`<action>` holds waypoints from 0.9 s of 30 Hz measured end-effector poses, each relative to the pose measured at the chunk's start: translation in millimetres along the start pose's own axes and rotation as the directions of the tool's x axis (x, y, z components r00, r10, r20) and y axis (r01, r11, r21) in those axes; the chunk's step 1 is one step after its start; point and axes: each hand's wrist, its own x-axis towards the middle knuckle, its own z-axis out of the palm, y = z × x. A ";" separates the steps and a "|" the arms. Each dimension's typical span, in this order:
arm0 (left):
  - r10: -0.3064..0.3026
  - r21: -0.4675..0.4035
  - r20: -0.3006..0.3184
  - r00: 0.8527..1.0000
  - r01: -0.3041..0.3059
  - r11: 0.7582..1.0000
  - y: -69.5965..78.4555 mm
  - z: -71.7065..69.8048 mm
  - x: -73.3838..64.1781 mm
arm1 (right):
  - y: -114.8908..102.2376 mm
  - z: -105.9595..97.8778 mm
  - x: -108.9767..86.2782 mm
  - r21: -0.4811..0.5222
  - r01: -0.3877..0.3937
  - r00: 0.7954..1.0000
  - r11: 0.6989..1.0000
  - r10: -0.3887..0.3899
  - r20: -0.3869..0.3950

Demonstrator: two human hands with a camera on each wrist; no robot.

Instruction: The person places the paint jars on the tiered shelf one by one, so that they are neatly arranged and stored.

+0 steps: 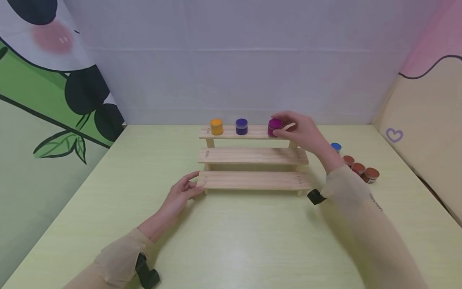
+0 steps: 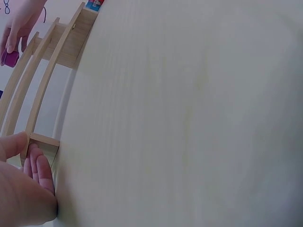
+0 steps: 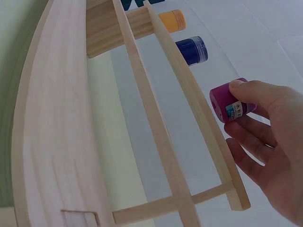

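A three-tier wooden display stand [image 1: 252, 180] stands on the table. My right hand [image 1: 299, 130] pinches a small purple paint jar [image 3: 232, 101] between thumb and fingers at the right part of the top tier. In the right wrist view the jar is tilted, with its label showing. An orange paint jar [image 1: 216, 127] and a dark blue paint jar [image 1: 242, 127] stand upright on the left and middle of that tier. My left hand [image 1: 184, 192] grips the left end of the lowest tier, thumb on the board and fingers under it in the left wrist view [image 2: 35, 161].
Right of the stand, partly behind my right forearm, are a blue-lidded jar [image 1: 336, 147] and several reddish-brown jars [image 1: 370, 175]. A pale cloth backdrop [image 1: 231, 80] hangs behind the table. Printed panels [image 1: 429, 120] border the table [image 1: 234, 241] at the sides.
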 end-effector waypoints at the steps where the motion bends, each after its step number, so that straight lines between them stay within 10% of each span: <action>1: -0.001 0.000 0.001 1.000 0.001 1.000 -0.1 0.1 -0.1 | 1.0 1.3 2.1 0.002 -0.001 1.000 1.000 0.001 -0.003; 27: -0.019 -0.013 -0.004 1.000 0.019 1.000 -2.3 -0.5 -0.8 | 0.9 16.8 12.5 0.045 -0.059 0.997 0.997 0.060 -0.040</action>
